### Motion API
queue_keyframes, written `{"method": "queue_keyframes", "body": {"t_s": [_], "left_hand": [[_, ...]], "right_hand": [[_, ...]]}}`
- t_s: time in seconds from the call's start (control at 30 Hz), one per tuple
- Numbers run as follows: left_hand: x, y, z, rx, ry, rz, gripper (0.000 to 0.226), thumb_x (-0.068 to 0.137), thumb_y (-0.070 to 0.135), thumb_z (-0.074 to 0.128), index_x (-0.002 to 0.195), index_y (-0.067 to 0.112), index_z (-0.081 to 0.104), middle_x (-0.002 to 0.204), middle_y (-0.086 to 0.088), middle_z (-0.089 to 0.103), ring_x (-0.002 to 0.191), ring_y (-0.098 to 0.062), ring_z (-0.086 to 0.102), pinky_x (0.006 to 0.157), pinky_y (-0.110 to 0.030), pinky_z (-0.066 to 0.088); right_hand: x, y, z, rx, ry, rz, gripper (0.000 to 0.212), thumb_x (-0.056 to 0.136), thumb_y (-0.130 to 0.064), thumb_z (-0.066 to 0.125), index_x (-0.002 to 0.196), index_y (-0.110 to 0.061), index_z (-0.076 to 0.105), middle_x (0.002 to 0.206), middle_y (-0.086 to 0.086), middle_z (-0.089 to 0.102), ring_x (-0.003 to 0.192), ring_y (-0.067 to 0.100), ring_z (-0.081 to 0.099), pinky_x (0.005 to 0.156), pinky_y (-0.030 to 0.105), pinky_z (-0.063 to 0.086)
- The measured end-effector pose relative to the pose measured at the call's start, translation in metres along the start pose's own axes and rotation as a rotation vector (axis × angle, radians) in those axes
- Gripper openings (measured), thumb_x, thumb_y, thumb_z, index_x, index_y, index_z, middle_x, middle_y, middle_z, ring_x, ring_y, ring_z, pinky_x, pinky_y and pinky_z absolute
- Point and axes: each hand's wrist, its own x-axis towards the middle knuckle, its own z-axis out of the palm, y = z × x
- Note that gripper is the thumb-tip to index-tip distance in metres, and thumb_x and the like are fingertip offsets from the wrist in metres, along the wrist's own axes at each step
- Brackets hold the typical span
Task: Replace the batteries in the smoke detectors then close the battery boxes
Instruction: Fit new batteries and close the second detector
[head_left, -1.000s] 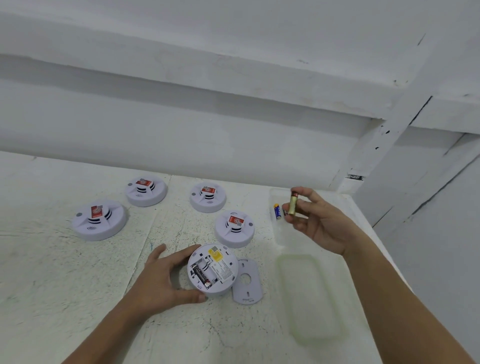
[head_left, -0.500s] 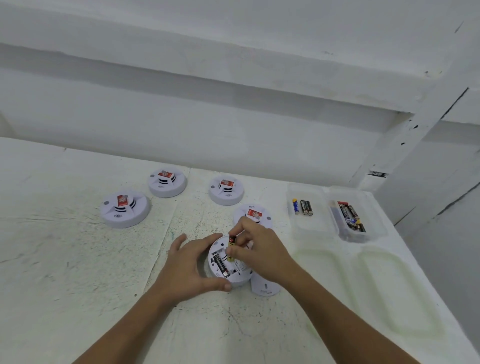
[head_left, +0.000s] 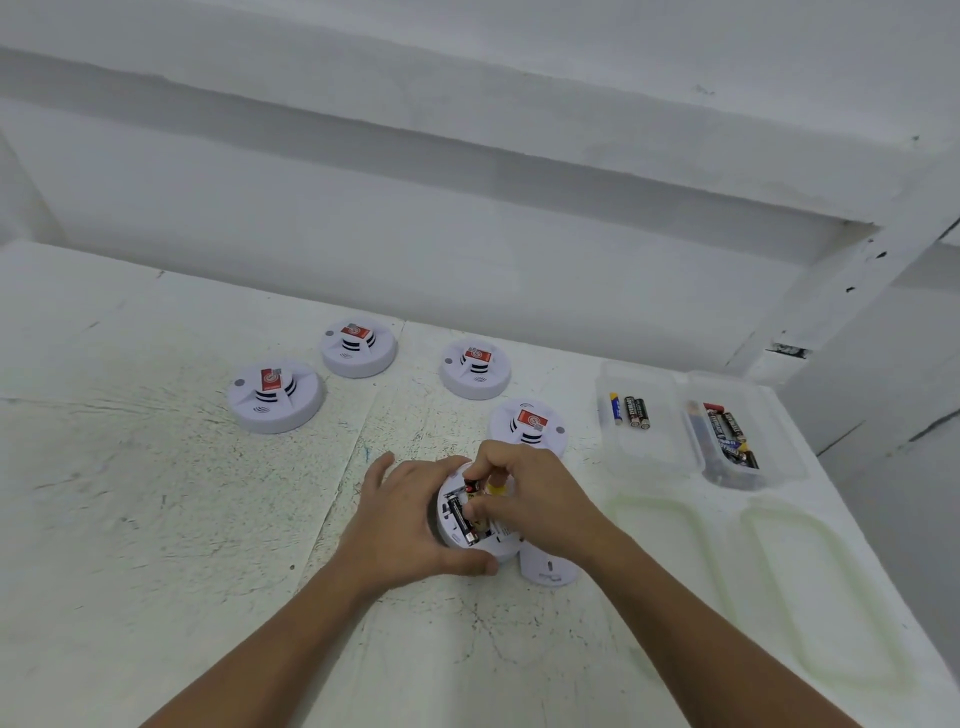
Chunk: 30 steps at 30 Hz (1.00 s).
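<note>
An upturned white smoke detector (head_left: 453, 525) lies on the table with its battery bay open. One black battery (head_left: 462, 519) sits in the bay. My left hand (head_left: 410, 525) grips the detector's left side. My right hand (head_left: 530, 499) holds a second battery (head_left: 474, 488) by its end and presses it into the bay beside the first. The detached white battery cover (head_left: 550, 569) lies just right of the detector, partly under my right wrist.
Several more smoke detectors stand face up behind, the nearest one (head_left: 530, 423) just beyond my right hand. Two clear tubs at the right hold batteries: the left tub (head_left: 644, 447) three, the right tub (head_left: 748, 467) several. Their lids (head_left: 675, 561) lie in front.
My right hand carried the battery from near the tubs down to the open detector and now pushes it into the bay. My left hand stayed on the detector.
</note>
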Motion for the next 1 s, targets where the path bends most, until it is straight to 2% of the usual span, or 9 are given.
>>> {"method": "queue_keyframes", "body": {"t_s": [0.1, 0.23, 0.4, 0.47, 0.57, 0.7, 0.77, 0.9, 1.0], "left_hand": [[0.0, -0.001, 0.002, 0.003, 0.012, 0.001, 0.095, 0.045, 0.081, 0.066, 0.128, 0.04, 0.046, 0.111, 0.034, 0.049, 0.114, 0.008, 0.04, 0.117, -0.039, 0.005], [-0.001, 0.0, 0.001, 0.012, 0.013, 0.011, 0.092, 0.047, 0.082, 0.063, 0.127, 0.04, 0.047, 0.106, 0.039, 0.042, 0.112, 0.007, 0.042, 0.116, -0.037, 0.004], [0.0, 0.0, 0.002, 0.018, 0.016, 0.026, 0.088, 0.049, 0.084, 0.061, 0.124, 0.041, 0.048, 0.102, 0.041, 0.041, 0.109, 0.009, 0.043, 0.116, -0.038, 0.004], [-0.001, 0.0, 0.002, 0.012, 0.02, 0.025, 0.089, 0.049, 0.084, 0.062, 0.126, 0.04, 0.048, 0.102, 0.041, 0.04, 0.109, 0.01, 0.042, 0.116, -0.039, 0.004], [-0.002, 0.0, 0.002, -0.006, 0.033, 0.039, 0.086, 0.049, 0.083, 0.062, 0.123, 0.042, 0.047, 0.101, 0.041, 0.044, 0.107, 0.01, 0.046, 0.116, -0.041, 0.003], [-0.004, 0.002, 0.002, -0.033, 0.029, 0.059, 0.076, 0.053, 0.08, 0.065, 0.117, 0.045, 0.045, 0.099, 0.035, 0.056, 0.102, 0.014, 0.051, 0.116, -0.045, 0.0], [-0.004, 0.0, 0.004, -0.038, 0.039, 0.087, 0.076, 0.054, 0.078, 0.067, 0.118, 0.045, 0.044, 0.1, 0.032, 0.058, 0.101, 0.014, 0.053, 0.117, -0.047, 0.001], [-0.005, -0.002, 0.006, -0.008, 0.06, 0.129, 0.082, 0.055, 0.076, 0.07, 0.124, 0.041, 0.044, 0.106, 0.031, 0.058, 0.104, 0.013, 0.053, 0.118, -0.047, 0.003], [-0.005, -0.002, 0.007, -0.006, 0.071, 0.151, 0.083, 0.055, 0.075, 0.071, 0.125, 0.04, 0.044, 0.108, 0.029, 0.057, 0.105, 0.013, 0.052, 0.118, -0.046, 0.002]], "right_hand": [[0.001, -0.002, -0.003, -0.01, -0.041, 0.019, 0.019, 0.075, -0.017, 0.077, 0.089, -0.02, 0.064, 0.073, -0.019, 0.054, 0.066, -0.003, 0.051, 0.053, 0.003, 0.038], [0.004, -0.002, -0.004, -0.008, -0.084, 0.03, 0.018, 0.074, -0.016, 0.077, 0.084, -0.02, 0.063, 0.072, -0.014, 0.057, 0.064, 0.001, 0.051, 0.057, 0.013, 0.039], [0.007, 0.0, -0.005, -0.056, -0.103, 0.009, 0.016, 0.074, -0.019, 0.077, 0.08, -0.021, 0.062, 0.083, -0.009, 0.056, 0.069, 0.003, 0.05, 0.062, 0.017, 0.037], [0.007, 0.002, -0.003, -0.076, -0.081, 0.0, 0.015, 0.077, -0.025, 0.075, 0.077, -0.026, 0.06, 0.092, -0.006, 0.052, 0.078, 0.004, 0.05, 0.066, 0.018, 0.036], [0.004, 0.005, 0.0, -0.034, -0.027, 0.012, 0.008, 0.082, -0.029, 0.07, 0.086, -0.027, 0.064, 0.108, -0.006, 0.043, 0.101, 0.006, 0.044, 0.079, 0.014, 0.036], [-0.003, 0.008, 0.01, 0.026, 0.037, 0.068, 0.012, 0.083, -0.028, 0.07, 0.083, -0.036, 0.061, 0.122, -0.004, 0.036, 0.12, 0.01, 0.035, 0.092, 0.025, 0.04], [-0.005, 0.009, 0.015, 0.072, 0.066, 0.079, 0.017, 0.082, -0.028, 0.07, 0.078, -0.04, 0.058, 0.12, -0.004, 0.043, 0.118, 0.011, 0.042, 0.093, 0.028, 0.045], [-0.011, 0.007, 0.018, 0.232, 0.087, 0.079, 0.012, 0.083, -0.021, 0.069, 0.079, -0.029, 0.061, 0.102, -0.003, 0.064, 0.093, 0.008, 0.062, 0.074, 0.021, 0.054], [-0.012, 0.01, 0.023, 0.227, 0.109, 0.087, 0.01, 0.082, -0.024, 0.069, 0.081, -0.032, 0.062, 0.108, -0.001, 0.06, 0.097, 0.01, 0.061, 0.081, 0.03, 0.056]]}}
